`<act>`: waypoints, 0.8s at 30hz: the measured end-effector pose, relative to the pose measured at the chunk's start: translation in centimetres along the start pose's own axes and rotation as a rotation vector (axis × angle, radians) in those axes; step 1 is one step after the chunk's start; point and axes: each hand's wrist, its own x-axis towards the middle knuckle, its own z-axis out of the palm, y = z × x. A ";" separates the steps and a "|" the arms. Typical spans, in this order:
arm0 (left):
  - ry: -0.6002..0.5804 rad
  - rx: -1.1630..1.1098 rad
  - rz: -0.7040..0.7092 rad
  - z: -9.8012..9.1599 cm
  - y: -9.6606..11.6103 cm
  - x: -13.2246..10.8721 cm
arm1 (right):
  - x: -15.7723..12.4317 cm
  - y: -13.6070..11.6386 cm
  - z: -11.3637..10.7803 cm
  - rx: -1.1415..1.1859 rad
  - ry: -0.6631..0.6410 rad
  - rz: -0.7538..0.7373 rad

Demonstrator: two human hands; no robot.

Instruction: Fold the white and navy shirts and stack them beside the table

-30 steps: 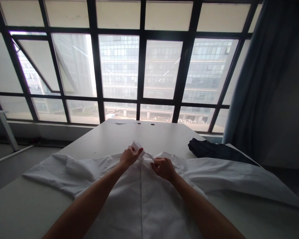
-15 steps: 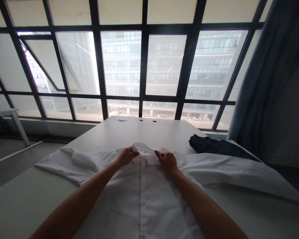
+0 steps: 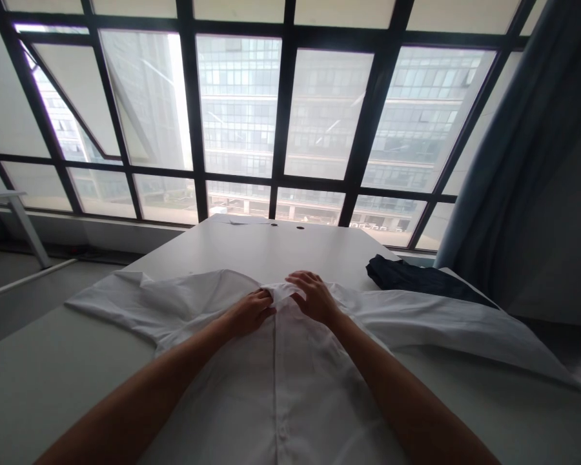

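Curled at the collar (image 3: 281, 290) of the white shirt (image 3: 319, 394) with the left hand (image 3: 246, 312), tips too hidden to say if pinching cloth. Spread over the collar's other side with the right hand (image 3: 314, 297), thumb well away from fingers, grip looser than half a second ago. Held up taller between both hands then; lower now, likely meaning less pulling and more patting down. Laid front up on the white worktop (image 3: 252, 248), sleeves out to both sides. Placed behind the right sleeve (image 3: 440, 316): dark cloth (image 3: 416, 278), bundled up.
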 end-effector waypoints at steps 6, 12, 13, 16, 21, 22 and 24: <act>0.062 0.051 -0.023 -0.1 -0.5 -0.1 | 1.0 -2.7 0.2 0.279 -0.065 -0.087; 0.156 -0.055 -0.005 -0.2 -1.2 0.0 | 1.0 -0.6 -0.5 0.361 -0.123 0.122; 0.172 -0.074 -0.001 -0.2 -1.4 0.0 | 0.9 -0.1 -0.7 0.353 -0.143 0.142; 0.219 -0.110 -0.010 0.0 -1.9 0.0 | 0.6 0.7 -1.3 0.297 -0.192 0.120; 0.271 -0.094 -0.109 0.5 -1.5 0.1 | 0.7 0.0 -2.0 0.267 -0.233 0.069; 0.298 -0.094 -0.130 0.7 -1.2 0.2 | 0.7 -0.3 -2.1 0.286 -0.239 0.072; 0.346 -0.107 -0.146 0.9 -0.4 0.4 | 0.9 -0.6 -2.3 0.314 -0.256 0.071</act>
